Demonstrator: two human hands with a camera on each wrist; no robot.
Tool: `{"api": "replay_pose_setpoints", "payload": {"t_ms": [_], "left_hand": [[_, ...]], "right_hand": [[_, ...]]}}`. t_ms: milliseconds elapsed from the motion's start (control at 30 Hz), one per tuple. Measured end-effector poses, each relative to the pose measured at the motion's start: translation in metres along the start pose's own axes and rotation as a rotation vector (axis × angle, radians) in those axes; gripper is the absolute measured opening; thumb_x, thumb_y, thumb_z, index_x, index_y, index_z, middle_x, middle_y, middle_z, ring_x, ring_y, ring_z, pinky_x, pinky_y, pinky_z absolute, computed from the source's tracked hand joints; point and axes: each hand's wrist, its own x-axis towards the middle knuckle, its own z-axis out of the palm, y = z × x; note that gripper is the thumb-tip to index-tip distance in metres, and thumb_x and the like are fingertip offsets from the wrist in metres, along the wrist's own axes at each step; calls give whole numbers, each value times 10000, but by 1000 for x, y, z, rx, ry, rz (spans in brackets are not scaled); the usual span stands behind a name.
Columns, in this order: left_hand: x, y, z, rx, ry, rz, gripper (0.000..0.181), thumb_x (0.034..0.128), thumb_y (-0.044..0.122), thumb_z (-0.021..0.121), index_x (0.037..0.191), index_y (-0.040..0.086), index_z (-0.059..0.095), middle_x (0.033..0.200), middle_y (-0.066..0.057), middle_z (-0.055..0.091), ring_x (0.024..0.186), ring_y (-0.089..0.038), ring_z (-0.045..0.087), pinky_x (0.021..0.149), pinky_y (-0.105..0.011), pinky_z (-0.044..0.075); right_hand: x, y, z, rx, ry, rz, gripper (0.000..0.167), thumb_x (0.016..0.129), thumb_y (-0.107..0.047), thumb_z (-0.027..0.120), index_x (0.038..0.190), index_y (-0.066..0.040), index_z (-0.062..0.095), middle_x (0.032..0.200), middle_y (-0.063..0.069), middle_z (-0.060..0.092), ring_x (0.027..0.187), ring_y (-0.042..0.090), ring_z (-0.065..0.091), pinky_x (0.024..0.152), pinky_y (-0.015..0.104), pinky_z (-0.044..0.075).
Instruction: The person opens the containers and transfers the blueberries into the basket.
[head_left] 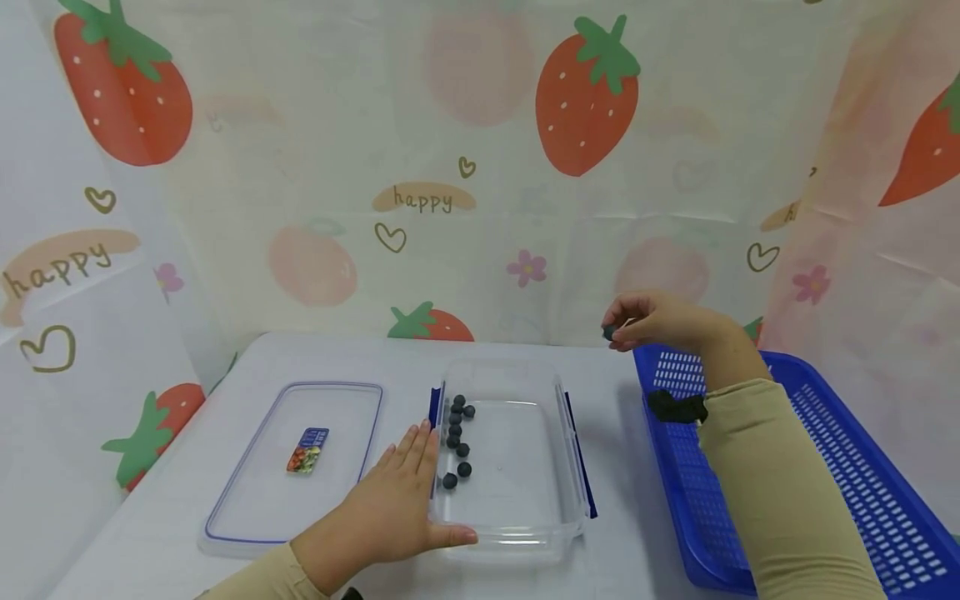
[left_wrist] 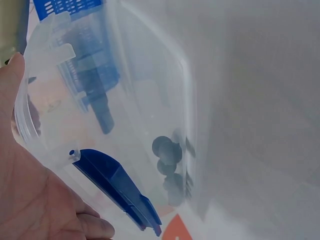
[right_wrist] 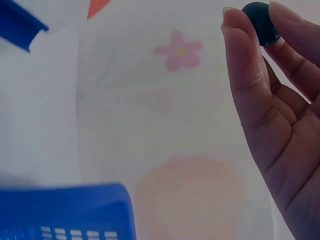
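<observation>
My right hand (head_left: 651, 321) pinches a small dark ball (right_wrist: 261, 24) between thumb and fingertips, raised above the far left corner of a blue basket (head_left: 667, 500). With fingers straight, my left hand (head_left: 397, 496) rests against the left side of a clear plastic box (head_left: 517, 475), its thumb along the near rim. Several dark balls (head_left: 462, 450) lie inside the box, strung out along its left wall. From the left wrist view, the palm is beside the box wall near a blue side latch (left_wrist: 117, 187), and the balls show blurred through the plastic.
A clear lid (head_left: 255, 500) with a purple-blue edge lies on the white table left of the box, a colourful label (head_left: 307, 451) on it. The perforated basket stands to the right. Behind the table hangs a strawberry-print curtain (head_left: 495, 225).
</observation>
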Motion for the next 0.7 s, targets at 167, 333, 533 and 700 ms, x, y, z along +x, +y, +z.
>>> {"api": "replay_pose_setpoints", "payload": {"t_ms": [167,333,533,700], "left_hand": [[0,-1,-1,-10,-7,4,1223,650,862,372,1449,-23,103,1513,-193,48,1387,-325,41,1080,-508,160],[1,-1,-2,-10,-24,1,1247,625,888,324,1450,-19,102,1515,-189,45,1388,-323,42,1078,-511,163],[1,-1,-3,-5,-17,6,1248,623,891,319,1449,-22,114,1514,-193,53,1387,-328,49,1076,-513,166],[1,-1,-1,6,-5,7,1257,616,900,299,1448,-24,116,1512,-196,56,1387,-327,48,1078,-507,167]], "right_hand": [[-19,21,-21,44,9,-1,186,872,-14,583,1033,49,513,938,90,591,901,206,625,814,312,503],[-40,42,-35,83,46,-12,172,879,3,561,1024,78,508,918,68,591,877,176,628,797,300,509],[-63,64,-45,109,63,19,203,894,-2,537,1050,116,485,915,46,592,862,145,620,792,284,510],[-76,80,-55,125,71,67,174,906,-10,523,1050,86,500,927,42,579,875,146,611,817,297,505]]}}
